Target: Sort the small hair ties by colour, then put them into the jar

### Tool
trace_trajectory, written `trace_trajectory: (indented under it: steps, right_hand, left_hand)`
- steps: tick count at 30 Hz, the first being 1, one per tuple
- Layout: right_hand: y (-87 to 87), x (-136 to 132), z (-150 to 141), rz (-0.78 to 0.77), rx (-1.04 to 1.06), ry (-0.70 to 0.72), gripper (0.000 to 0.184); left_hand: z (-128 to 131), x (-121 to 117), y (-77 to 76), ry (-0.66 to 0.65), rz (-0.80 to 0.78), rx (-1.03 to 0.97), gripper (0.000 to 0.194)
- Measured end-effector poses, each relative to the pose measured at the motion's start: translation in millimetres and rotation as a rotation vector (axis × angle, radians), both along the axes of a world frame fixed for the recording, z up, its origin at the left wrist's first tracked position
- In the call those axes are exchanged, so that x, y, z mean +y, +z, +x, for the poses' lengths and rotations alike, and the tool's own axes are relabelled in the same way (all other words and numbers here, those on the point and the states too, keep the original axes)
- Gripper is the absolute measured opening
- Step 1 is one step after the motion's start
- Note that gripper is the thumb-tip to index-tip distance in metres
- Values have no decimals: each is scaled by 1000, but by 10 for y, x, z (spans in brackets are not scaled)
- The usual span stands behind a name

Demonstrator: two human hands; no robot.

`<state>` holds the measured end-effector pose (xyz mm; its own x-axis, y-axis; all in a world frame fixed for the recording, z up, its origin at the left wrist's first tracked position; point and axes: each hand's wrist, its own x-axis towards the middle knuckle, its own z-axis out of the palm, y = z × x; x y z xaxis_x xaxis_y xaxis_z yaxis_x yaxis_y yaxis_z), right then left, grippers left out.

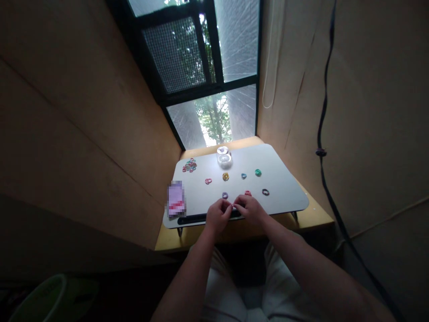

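Observation:
Both of my hands meet at the near edge of a small white lap table. My left hand and my right hand have their fingers pinched together, touching fingertip to fingertip around a tiny pale item that I cannot make out. Small coloured rings lie spread on the table just beyond my hands: a purple one, a red one, a dark one, a pink one, a yellow one, a blue one and a green one.
A heap of several coloured rings lies at the table's far left. A clear jar with its lid stands at the far middle. A purple packet lies at the near left corner. Wooden panels close in both sides, with a window behind.

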<state>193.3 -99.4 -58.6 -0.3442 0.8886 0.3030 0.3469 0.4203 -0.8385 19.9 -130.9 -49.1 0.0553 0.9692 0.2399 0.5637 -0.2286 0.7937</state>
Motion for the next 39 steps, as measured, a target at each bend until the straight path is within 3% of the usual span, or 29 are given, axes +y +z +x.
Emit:
trace_trajectory:
  steps: [39]
  right_hand:
    - [7,-21,-9,54,-67,-18,10]
  left_hand:
    - [-11,23,-21,2,-4,-64,19]
